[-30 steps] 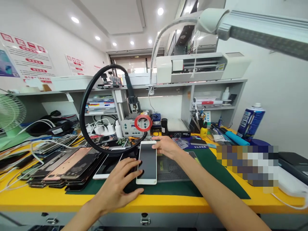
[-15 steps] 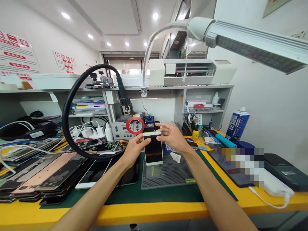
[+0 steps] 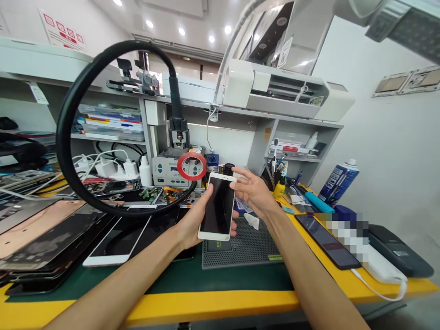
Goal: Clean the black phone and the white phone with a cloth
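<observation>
A white-framed phone (image 3: 217, 207) with a dark screen is held upright, tilted slightly, above a grey perforated mat (image 3: 254, 247). My left hand (image 3: 194, 220) wraps round it from the left and behind, thumb on the left edge and fingertips showing past the right edge. At the phone's upper right corner is my right hand (image 3: 252, 190), its thumb and a finger touching the corner and its index finger stretched out above. A crumpled white tissue (image 3: 252, 221) lies on the mat below my right hand.
Left, stacked phone screens (image 3: 51, 233) and a white-framed phone (image 3: 117, 238) lie on the bench. A thick black hose (image 3: 63, 119) loops over them beside a repair station (image 3: 165, 167) with a red tape ring (image 3: 192, 166). Right are a dark phone (image 3: 326, 240) and a spray can (image 3: 338, 183).
My left hand has shifted from the phone's top corner to wrap round its side and back. The phone now leans slightly right. The camera view has turned and moved closer.
</observation>
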`<state>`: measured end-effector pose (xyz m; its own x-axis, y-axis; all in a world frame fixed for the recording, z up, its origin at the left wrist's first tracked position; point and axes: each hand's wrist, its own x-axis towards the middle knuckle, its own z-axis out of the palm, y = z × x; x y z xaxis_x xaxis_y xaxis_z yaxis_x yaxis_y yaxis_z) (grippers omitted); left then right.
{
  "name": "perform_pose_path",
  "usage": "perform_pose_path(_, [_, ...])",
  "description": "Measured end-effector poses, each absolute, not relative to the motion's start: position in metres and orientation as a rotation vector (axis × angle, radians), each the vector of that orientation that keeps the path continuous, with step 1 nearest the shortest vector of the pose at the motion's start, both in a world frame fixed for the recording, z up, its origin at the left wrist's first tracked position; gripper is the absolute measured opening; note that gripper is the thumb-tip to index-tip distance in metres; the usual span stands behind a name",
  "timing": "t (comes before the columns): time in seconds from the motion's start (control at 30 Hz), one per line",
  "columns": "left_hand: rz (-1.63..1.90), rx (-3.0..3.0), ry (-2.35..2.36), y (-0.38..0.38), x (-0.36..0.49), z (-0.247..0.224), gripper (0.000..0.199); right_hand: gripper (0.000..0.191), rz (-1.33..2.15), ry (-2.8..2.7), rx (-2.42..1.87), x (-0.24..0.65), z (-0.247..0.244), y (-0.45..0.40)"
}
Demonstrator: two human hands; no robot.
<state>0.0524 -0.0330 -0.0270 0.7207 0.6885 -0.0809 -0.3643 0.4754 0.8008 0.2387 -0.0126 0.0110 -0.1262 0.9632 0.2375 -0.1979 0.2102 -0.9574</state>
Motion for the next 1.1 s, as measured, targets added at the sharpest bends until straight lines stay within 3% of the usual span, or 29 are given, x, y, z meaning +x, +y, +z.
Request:
perform_pose_path(0.2, [0.820, 0.782, 0.360, -0.024, 0.044, -0.028, 0.084, 0.032, 0.448, -1.765, -1.658, 0.261, 0.001, -0.010])
perform_pose_path(0.4, [0.884, 0.776, 0.272, -0.017, 0.034, -0.031, 0.088, 0.010, 0.615, -2.074, -1.743, 0.278, -0.024, -0.018])
perform_pose_path(0.6, [0.880, 0.797, 0.257, -0.014, 0.032, -0.036, 0.090, 0.021, 0.791, -2.110, -1.608, 0.279, -0.021, -0.018])
perform_pose_path(0.8, [0.778, 0.855, 0.409, -0.023, 0.039, -0.034, 0.094, 0.041, 0.996, -1.451, -1.127, 0.258, -0.003, -0.038])
perform_pose_path(1.1, [0.721, 0.760, 0.409, -0.033, 0.057, -0.039, 0.074, 0.032, 0.840, -1.512, -1.108, 0.225, -0.025, -0.050])
